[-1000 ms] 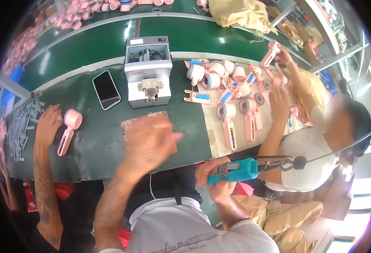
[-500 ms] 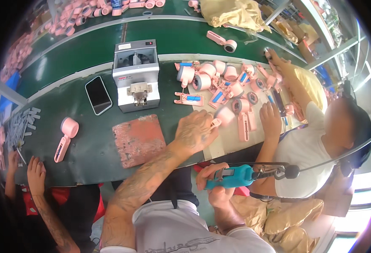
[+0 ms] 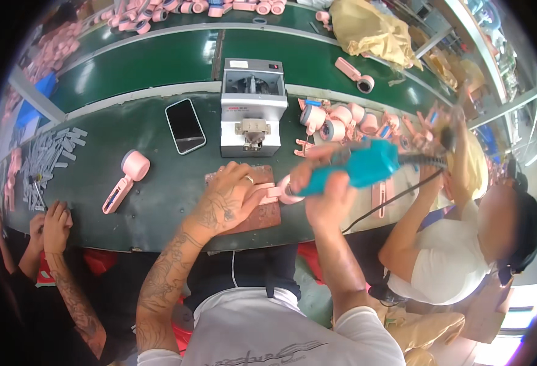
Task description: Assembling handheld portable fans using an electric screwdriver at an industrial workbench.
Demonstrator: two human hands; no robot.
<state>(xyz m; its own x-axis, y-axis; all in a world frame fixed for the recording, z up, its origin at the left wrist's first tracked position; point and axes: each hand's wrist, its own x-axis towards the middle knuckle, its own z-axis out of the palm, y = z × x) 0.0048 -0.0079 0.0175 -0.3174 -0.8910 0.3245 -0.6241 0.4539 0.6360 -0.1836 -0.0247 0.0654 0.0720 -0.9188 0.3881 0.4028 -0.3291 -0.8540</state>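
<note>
My left hand (image 3: 226,198) is closed around the handle of a pink handheld fan (image 3: 271,193), pressing it down on a worn red board (image 3: 251,223) at the table's front edge. To the right, my right hand (image 3: 326,201) grips a teal electric screwdriver (image 3: 361,168), blurred by motion. Its body lies across and above the fan's round head, so its tip is hidden and contact cannot be made out. Behind the board stands a grey and white screw feeder (image 3: 252,116).
A phone (image 3: 185,126) and another pink fan (image 3: 128,174) lie left of the feeder. Fan parts (image 3: 348,122) pile up at right. Grey strips (image 3: 49,152) lie far left, near a person's hands (image 3: 55,226). Another person (image 3: 433,256) works at right. A green conveyor (image 3: 140,61) runs behind.
My left hand has brought a fan from the parts pile left onto the red board. My right hand has raised the screwdriver from beside my body to the fan. The view has shifted.
</note>
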